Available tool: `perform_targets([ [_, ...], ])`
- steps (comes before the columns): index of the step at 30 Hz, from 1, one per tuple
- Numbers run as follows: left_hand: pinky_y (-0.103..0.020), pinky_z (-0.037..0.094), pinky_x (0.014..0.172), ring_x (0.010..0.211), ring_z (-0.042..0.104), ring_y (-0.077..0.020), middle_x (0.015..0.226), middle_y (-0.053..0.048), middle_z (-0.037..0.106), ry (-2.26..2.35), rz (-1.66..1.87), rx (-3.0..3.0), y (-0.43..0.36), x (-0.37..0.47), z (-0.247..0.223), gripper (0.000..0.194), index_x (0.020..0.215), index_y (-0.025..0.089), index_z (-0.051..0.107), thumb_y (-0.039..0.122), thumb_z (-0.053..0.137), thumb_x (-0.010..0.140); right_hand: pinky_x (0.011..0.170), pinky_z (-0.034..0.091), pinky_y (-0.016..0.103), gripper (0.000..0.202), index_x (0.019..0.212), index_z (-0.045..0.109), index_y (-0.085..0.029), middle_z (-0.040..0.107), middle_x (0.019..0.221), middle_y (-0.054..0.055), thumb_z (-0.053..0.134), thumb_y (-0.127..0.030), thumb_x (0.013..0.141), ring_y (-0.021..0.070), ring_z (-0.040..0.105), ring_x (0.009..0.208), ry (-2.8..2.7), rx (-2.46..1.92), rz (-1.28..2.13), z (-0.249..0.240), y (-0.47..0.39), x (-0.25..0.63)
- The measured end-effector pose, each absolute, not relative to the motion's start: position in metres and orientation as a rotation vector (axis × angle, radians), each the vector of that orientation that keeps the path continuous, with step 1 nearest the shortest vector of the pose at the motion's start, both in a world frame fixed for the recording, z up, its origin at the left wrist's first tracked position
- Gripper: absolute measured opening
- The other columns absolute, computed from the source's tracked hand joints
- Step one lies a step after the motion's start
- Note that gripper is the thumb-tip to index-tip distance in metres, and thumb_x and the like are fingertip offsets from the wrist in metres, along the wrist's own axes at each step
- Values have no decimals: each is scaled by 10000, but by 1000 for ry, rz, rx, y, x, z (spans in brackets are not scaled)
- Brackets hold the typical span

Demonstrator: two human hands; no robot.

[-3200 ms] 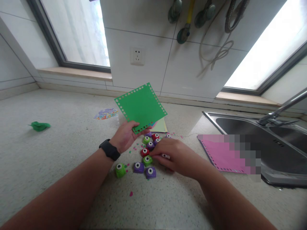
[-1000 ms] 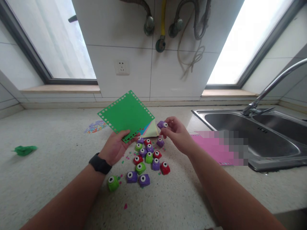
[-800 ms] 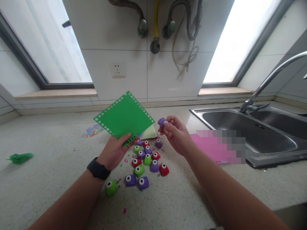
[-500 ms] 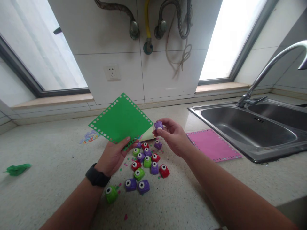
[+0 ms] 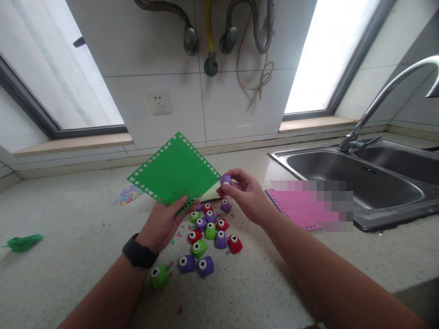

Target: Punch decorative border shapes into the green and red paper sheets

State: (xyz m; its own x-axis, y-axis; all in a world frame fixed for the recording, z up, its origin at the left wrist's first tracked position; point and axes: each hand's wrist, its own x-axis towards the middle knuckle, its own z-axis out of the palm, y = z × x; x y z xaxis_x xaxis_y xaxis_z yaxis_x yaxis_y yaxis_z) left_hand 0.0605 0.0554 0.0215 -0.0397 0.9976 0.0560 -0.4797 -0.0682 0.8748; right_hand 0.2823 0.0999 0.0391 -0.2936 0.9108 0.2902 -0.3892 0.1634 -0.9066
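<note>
Head view: green sheet (image 5: pixel 174 169) at centre-left of frame, raised above the tabletop (image 5: pixel 92 210), its border cut with small shapes. Left hand (image 5: pixel 159 226) nearly closed — thumb on top, fingers beneath, pinching the lower corner. Right hand (image 5: pixel 252 198) partly curled, thumb and fingertips pinching a purple punch (image 5: pixel 225 179) at the sheet's right corner; whether the edge sits inside its slot cannot be told. Loose punches (image 5: pixel 206 266) lie lower centre. In my judgement, good practice calls for a flat, steady sheet and the punch square to its edge — without bending the corner.
</note>
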Motion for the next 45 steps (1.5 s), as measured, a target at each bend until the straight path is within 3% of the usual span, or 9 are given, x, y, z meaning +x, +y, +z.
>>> perform_targets([
  [45, -319, 658, 785, 924, 770, -232, 1208, -91, 750, 844, 1498, 923, 55, 59, 22, 603, 1366, 243, 606, 195, 817, 803, 704, 536, 320, 324, 979, 614, -227, 668, 831, -15, 844, -347, 785, 148, 679, 744, -1244, -596, 1400, 40, 96, 278],
])
